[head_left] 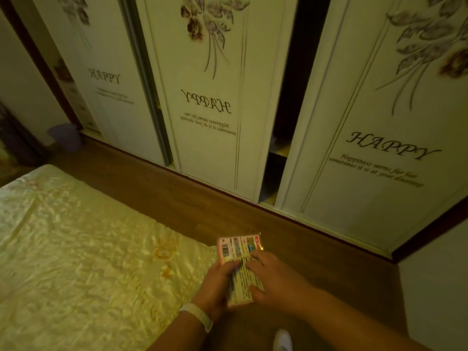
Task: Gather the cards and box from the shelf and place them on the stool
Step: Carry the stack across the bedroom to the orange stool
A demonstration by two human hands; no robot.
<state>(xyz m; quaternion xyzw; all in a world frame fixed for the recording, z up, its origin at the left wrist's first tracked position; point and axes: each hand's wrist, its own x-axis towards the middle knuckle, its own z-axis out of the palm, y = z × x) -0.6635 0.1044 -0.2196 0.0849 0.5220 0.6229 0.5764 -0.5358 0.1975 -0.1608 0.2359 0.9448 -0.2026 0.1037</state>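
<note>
A card box (239,264) is held in front of the body by both hands, low over the wooden floor (177,198) and just beside the edge of the bed (76,249). The left hand (215,287) is cupped under and along the left side of the box, its fingers (229,268) curled up around the edge. The right hand (276,277) is laid across the printed top face, its fingers (253,259) pressed down flat on the pack and its thumb hooked around the near right edge. The box is thus clamped between the two hands rather than pinched by one; this is judged to be a way of keeping loose cards squared and trapped against it, though separate cards cannot be told apart from the box here. A pale wristband (200,316) is worn on the left wrist.

Ahead, the sliding wardrobe doors (207,110) are seen with a dark gap (283,138) left open between two of them, where a shelf edge is faintly visible. The shelf is the likely source of the items, so the gathering step appears done or nearly done. No stool is in view. The carry to it is judged to be the remaining part, and the two-handed grip suits that walk, since a slack hold could let cards slide out. A white shoe tip (282,339) is seen at the bottom edge.
</note>
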